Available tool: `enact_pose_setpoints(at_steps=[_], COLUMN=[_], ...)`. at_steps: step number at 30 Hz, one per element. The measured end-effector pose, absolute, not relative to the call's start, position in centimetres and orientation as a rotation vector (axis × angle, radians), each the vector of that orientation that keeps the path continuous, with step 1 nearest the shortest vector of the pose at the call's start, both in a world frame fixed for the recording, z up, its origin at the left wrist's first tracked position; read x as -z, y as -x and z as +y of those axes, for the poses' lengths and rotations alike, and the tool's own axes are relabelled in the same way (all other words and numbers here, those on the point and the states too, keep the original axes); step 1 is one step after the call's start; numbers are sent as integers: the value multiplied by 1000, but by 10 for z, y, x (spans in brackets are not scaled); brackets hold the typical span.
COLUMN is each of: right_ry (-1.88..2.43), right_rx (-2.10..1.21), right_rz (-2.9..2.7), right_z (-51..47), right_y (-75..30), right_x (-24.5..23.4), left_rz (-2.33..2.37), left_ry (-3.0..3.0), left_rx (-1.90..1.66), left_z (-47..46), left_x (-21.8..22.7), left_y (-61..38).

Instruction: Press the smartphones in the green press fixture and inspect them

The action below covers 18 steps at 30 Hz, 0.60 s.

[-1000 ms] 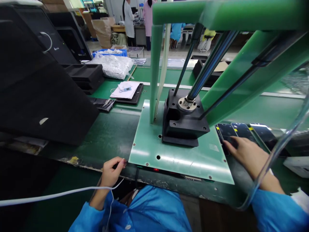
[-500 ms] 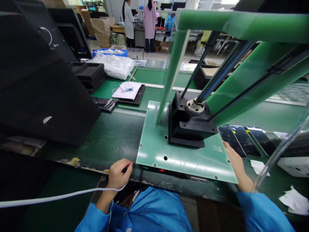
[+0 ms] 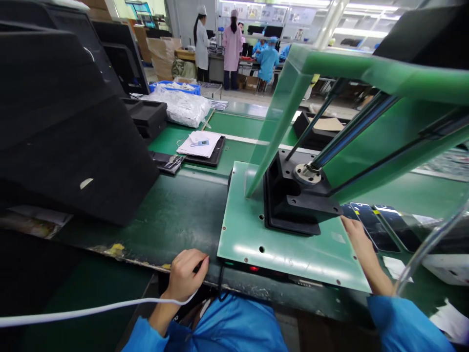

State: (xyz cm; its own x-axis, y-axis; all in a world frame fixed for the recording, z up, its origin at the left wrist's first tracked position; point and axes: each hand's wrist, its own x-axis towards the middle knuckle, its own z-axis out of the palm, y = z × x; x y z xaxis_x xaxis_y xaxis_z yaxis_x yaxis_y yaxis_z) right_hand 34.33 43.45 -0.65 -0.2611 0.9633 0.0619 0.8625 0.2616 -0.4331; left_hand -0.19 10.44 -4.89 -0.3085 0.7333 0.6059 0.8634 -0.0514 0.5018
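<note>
My left hand rests at the bench's front edge, fingers curled in loosely, with nothing visible in them. A white cord runs to its wrist. Right beside it stands a press with a pale green base plate, a black block on steel rods, and a green frame. Small green and red lights glow under the plate's front edge. My right hand reaches along the press's right side; its fingertips are hidden there, near several dark phone-like panels lying on the bench.
Black foam blocks stand tall at the left. Papers with a small blue device lie on a black tray. Bagged clear plastic sits farther back. A clear tube crosses the right side. Several people are in the background.
The view has tilted up a little, so the bench and press appear lower and farther right. Both hands stay in about the same places relative to the press.
</note>
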Motion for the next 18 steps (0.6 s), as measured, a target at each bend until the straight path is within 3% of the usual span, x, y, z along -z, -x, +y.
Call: enact_pose_setpoints(at_steps=[7,12,18], right_ry=[1604,1204,726], right_rx=[-884,-1302,-1578], right_rz=[-1673,-1174,-812], right_z=[454,454,472], right_y=[-358,-370,-378], right_x=[-10,-17,-6], left_rz=[-2063,-2020,-1818], left_ry=[1752,1801,1718], left_rx=[1275,1318,1460], left_z=[106,105,115], left_x=[47,40,-20], left_y=[1,11,18])
